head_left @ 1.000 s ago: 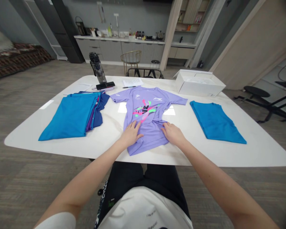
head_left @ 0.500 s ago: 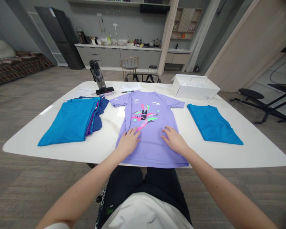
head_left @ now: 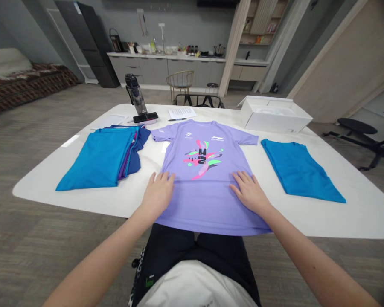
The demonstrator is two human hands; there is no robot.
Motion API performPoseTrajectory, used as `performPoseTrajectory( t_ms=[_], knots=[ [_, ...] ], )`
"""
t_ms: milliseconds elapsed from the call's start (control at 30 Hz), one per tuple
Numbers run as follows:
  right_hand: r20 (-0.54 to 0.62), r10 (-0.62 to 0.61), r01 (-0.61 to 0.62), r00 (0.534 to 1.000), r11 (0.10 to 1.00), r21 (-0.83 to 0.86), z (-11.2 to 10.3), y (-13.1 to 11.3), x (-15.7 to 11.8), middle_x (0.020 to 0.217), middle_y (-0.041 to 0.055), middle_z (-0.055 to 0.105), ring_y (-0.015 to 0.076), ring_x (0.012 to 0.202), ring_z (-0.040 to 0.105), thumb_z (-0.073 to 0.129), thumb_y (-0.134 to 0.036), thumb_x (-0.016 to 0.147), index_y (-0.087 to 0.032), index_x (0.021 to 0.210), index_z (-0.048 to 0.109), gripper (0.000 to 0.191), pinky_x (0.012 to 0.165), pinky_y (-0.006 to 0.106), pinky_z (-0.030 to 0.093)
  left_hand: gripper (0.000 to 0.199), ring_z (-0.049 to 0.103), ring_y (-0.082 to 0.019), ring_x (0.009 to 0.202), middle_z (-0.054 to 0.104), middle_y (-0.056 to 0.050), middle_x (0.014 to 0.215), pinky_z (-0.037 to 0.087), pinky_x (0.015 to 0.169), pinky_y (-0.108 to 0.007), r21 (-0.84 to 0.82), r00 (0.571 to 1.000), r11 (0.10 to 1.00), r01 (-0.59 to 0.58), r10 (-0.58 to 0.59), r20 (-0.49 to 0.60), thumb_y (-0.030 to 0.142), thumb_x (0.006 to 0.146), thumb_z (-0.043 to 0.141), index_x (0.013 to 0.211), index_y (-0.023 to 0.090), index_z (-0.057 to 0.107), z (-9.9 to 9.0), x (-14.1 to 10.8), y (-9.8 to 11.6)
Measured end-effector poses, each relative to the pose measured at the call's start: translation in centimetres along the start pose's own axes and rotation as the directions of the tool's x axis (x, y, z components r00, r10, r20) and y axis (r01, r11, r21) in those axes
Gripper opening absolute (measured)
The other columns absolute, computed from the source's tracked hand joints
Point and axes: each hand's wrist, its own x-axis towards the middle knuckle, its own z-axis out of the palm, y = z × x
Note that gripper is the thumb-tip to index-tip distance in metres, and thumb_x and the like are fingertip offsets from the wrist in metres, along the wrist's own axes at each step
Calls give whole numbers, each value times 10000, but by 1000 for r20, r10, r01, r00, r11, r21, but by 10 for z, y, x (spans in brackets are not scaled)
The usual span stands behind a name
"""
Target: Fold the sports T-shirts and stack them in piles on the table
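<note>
A lavender T-shirt (head_left: 201, 200) with a bright pink, green and black print lies spread on the white table (head_left: 365, 213), collar away from me and hem at the near edge. My left hand (head_left: 158, 192) rests on its left side edge, fingers apart. On the right part of the shirt my right hand (head_left: 249, 191) lies flat with spread fingers. A stack of folded blue and purple clothes (head_left: 96, 160) sits to the left. One folded blue garment (head_left: 302, 170) lies to the right.
Behind the shirt are a white open box (head_left: 272, 117), a printed sheet (head_left: 182, 112), a pen (head_left: 177, 119), a phone (head_left: 145, 117) and a dark bottle (head_left: 136, 94). Chairs stand beyond the far edge.
Both hands have moved apart, the left one out to the shirt's left edge and the right one towards its right side. The view has shifted a little.
</note>
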Motion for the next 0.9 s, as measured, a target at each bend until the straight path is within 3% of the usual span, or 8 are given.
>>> performPoseTrajectory(
  t_ms=[67, 167, 300, 467, 567, 733, 900],
  knots=[
    [31, -25, 23, 999, 998, 52, 1, -18, 11, 1682, 133, 347, 328, 1566, 278, 216, -567, 1082, -165, 1611, 403, 690, 1258, 593, 226, 486, 513, -305, 1403, 494, -179, 1570, 398, 1159, -470, -114, 998, 991, -67, 67, -8, 321, 1071, 403, 1522, 157, 476, 12, 20, 10],
    [79, -31, 23, 996, 995, 102, 6, -37, 19, 1709, 94, 292, 337, 1578, 241, 205, -572, 1084, -227, 1643, 339, 671, 1241, 653, 211, 589, 352, -349, 1532, 357, -147, 1677, 337, 1211, -550, -183, 996, 982, -36, 50, 68, 484, 1071, 383, 1589, 206, 402, 38, 36, 15],
    [73, 9, -13, 997, 998, 55, 9, -31, 11, 1715, 60, 284, 376, 1580, 212, 220, -587, 1079, -299, 1657, 302, 651, 1221, 721, 157, 659, 240, -352, 1585, 281, -104, 1716, 198, 1264, -620, -231, 992, 973, -10, 38, 118, 593, 1056, 327, 1632, 274, 336, 60, 15, 4],
    [79, 63, -61, 995, 998, -18, 2, -27, -4, 1719, 89, 269, 419, 1569, 215, 249, -603, 1068, -301, 1658, 300, 665, 1183, 765, 181, 676, 232, -332, 1590, 283, -104, 1716, 147, 1292, -579, -229, 995, 973, 3, 19, 95, 598, 1054, 304, 1638, 260, 328, 51, -9, -2],
    [54, 34, -33, 998, 999, -26, -4, -49, -9, 1722, 113, 253, 411, 1576, 194, 254, -586, 1069, -279, 1661, 296, 668, 1191, 759, 156, 676, 234, -319, 1590, 295, -97, 1713, 152, 1297, -555, -239, 996, 971, 10, 11, 86, 596, 1055, 286, 1639, 257, 320, 41, 0, 12],
    [110, -54, 46, 992, 996, 75, -5, -85, -19, 1729, 57, 244, 371, 1576, 220, 196, -580, 1079, -321, 1663, 282, 644, 1206, 722, 201, 665, 209, -326, 1597, 254, -84, 1728, 140, 1286, -608, -276, 996, 961, 2, 24, 91, 593, 1060, 265, 1642, 273, 312, 38, 10, 35],
    [80, 105, -106, 991, 994, 1, 6, -63, -48, 1723, 58, 261, 429, 1567, 205, 240, -597, 1065, -325, 1665, 283, 660, 1182, 767, 187, 689, 171, -353, 1603, 238, -88, 1730, 70, 1257, -709, -282, 989, 957, 74, -34, 141, 626, 1043, 307, 1651, 303, 284, 50, -19, 35]
  ],
)
